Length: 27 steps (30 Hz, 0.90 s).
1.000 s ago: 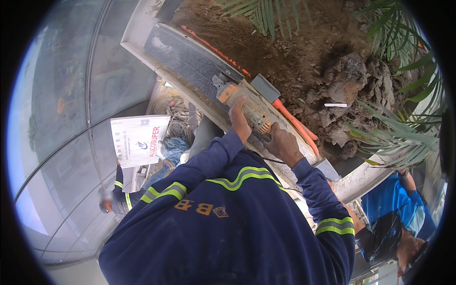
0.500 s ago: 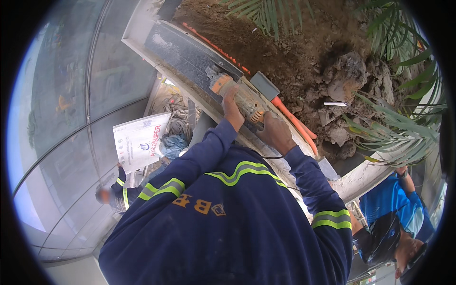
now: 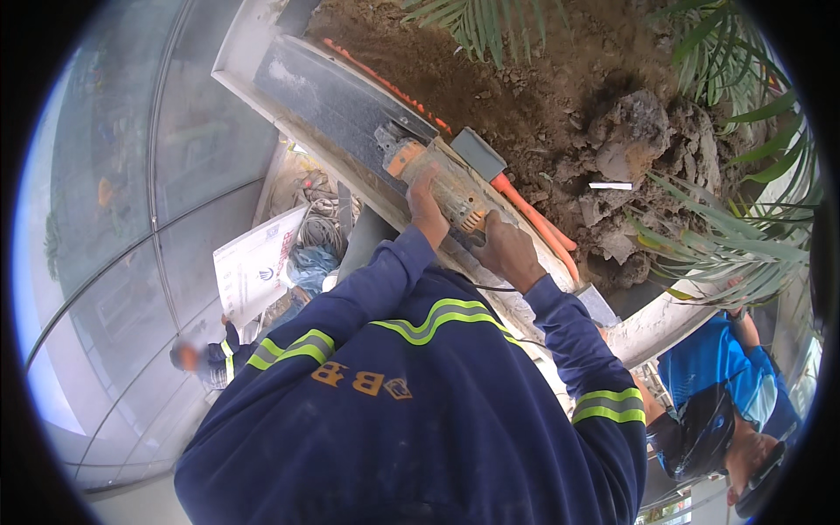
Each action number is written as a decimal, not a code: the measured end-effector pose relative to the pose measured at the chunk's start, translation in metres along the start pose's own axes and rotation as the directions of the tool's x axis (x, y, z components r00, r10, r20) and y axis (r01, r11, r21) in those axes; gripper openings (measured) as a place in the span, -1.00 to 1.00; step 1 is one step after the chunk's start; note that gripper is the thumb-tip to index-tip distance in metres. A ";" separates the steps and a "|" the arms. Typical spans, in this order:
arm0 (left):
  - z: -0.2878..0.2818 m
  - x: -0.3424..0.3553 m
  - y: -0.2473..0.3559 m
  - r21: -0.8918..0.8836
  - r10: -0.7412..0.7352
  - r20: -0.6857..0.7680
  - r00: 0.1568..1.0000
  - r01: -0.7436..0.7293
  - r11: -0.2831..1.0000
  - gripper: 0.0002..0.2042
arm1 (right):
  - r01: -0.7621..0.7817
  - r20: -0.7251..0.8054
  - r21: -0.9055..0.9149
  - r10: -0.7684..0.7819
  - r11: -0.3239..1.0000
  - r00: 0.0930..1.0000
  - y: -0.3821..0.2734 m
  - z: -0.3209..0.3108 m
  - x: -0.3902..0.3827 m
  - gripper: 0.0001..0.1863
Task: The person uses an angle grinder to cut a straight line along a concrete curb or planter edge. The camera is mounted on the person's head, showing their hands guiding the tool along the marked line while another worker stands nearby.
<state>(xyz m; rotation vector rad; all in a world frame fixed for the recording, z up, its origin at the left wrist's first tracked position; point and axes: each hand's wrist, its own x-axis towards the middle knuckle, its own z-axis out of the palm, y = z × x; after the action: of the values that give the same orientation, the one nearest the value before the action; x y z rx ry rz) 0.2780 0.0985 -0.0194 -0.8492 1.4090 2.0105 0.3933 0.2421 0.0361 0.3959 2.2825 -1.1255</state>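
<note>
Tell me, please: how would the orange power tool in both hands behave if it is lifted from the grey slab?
The orange power tool looks rigid and probably heavy, since the left hand and right hand both grip it. Its dusty body may feel slippery.

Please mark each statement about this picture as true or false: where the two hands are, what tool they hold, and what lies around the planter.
1. Both hands hold an orange power grinder. True: the left hand is near its front and the right hand is at its rear.
2. The grinder lies in the soil. False: it sits on the dark slab along the planter's edge, beside the soil.
3. An orange bar lies by the grinder, on the soil side. True.
4. The sleeves are plain red. False: they are dark blue with yellow-green reflective stripes.
5. A person in a blue shirt is at the lower right. True.
</note>
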 end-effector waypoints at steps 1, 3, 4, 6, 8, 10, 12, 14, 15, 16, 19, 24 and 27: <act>0.004 0.003 0.006 -0.046 -0.018 -0.005 1.000 0.018 0.999 -0.66 | 0.009 -0.007 -0.001 -0.009 1.000 1.000 0.000 0.002 0.006 -0.55; 0.012 -0.001 0.011 -0.108 -0.057 -0.002 0.998 0.057 0.993 -0.64 | 0.023 0.003 -0.005 -0.023 1.000 1.000 0.001 0.000 0.005 -0.56; 0.018 -0.007 0.014 -0.124 -0.077 0.005 0.997 0.077 0.989 -0.63 | 0.030 0.008 -0.007 -0.030 1.000 1.000 0.000 -0.001 0.005 -0.56; 0.024 -0.019 0.013 -0.132 -0.097 -0.016 0.995 0.094 0.987 -0.61 | 0.002 0.007 -0.008 -0.002 1.000 1.000 0.002 -0.001 -0.004 -0.55; 0.027 -0.030 0.007 -0.125 -0.096 -0.073 0.993 0.086 0.988 -0.59 | -0.023 0.012 0.000 0.023 1.000 1.000 0.004 -0.001 -0.016 -0.52; 0.030 -0.038 0.005 -0.096 -0.097 -0.088 0.991 0.089 0.991 -0.60 | -0.047 0.021 0.023 0.047 0.999 0.999 0.005 -0.001 -0.024 -0.45; 0.030 -0.039 0.004 -0.085 -0.102 -0.096 0.990 0.094 0.992 -0.61 | -0.039 0.014 0.029 0.039 0.999 0.999 0.006 0.001 -0.025 -0.45; 0.026 -0.036 0.004 -0.090 -0.111 -0.100 0.989 0.102 0.991 -0.61 | -0.024 0.000 0.016 0.024 1.000 1.000 0.007 0.003 -0.024 -0.46; 0.025 -0.034 0.004 -0.092 -0.099 -0.087 0.991 0.091 0.992 -0.61 | -0.011 -0.008 -0.002 0.011 1.000 1.000 0.007 0.003 -0.021 -0.48; 0.026 -0.032 0.005 -0.093 -0.087 -0.078 0.993 0.080 0.992 -0.61 | 0.002 -0.014 -0.019 -0.003 1.000 1.000 0.008 0.003 -0.019 -0.50; 0.018 -0.021 0.006 -0.102 -0.111 -0.045 0.993 0.106 0.989 -0.64 | 0.008 0.006 -0.008 -0.008 1.000 1.000 0.007 0.000 -0.007 -0.49; 0.022 -0.030 -0.010 -0.093 -0.109 -0.056 0.992 0.103 0.990 -0.68 | -0.053 0.062 -0.019 0.054 0.998 0.997 0.012 -0.003 -0.025 -0.48; 0.016 -0.030 -0.012 -0.115 -0.113 -0.043 0.993 0.107 0.988 -0.68 | -0.076 0.088 -0.030 0.079 0.997 0.993 0.008 -0.008 -0.029 -0.48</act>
<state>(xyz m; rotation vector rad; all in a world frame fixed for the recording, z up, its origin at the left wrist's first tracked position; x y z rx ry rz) 0.3033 0.1155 0.0004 -1.0097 1.2557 2.0122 0.4184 0.2528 0.0521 0.4118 2.1832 -1.0521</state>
